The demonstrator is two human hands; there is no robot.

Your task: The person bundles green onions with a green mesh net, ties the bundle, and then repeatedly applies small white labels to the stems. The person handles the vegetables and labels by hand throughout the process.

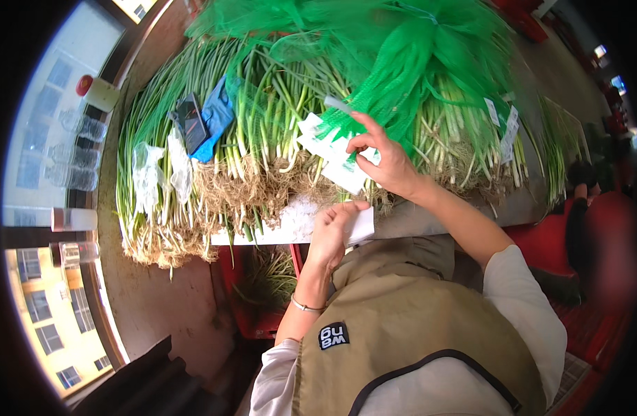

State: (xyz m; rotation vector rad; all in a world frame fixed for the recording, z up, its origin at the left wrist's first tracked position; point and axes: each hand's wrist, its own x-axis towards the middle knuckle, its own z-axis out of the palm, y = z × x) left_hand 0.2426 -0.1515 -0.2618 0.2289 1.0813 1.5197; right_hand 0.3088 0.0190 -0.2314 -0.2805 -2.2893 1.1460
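Observation:
My left hand point(333, 229) pinches a small stack of white labels point(362, 226) at the table's front edge. Above it, my right hand point(383, 158) has its index finger raised, and a pale label strip point(338, 105) clings to that fingertip. Its thumb and other fingers are curled; whether they also grip green mesh is unclear. Beneath this hand, several white labels point(344, 174) lie overlapping by the gathered green mesh bag point(386, 99). Spring onions point(266, 130) with tangled brown roots point(245, 184) are spread in a thick layer left of the hands.
A dark phone point(192, 122) and a blue glove point(217, 119) rest on the onions, near crumpled clear plastic point(147, 171). Bottles point(76, 156) and jars point(74, 219) line the windowsill. A red crate point(258, 312) with green trimmings stands below the table. Another person point(609, 234) is blurred at right.

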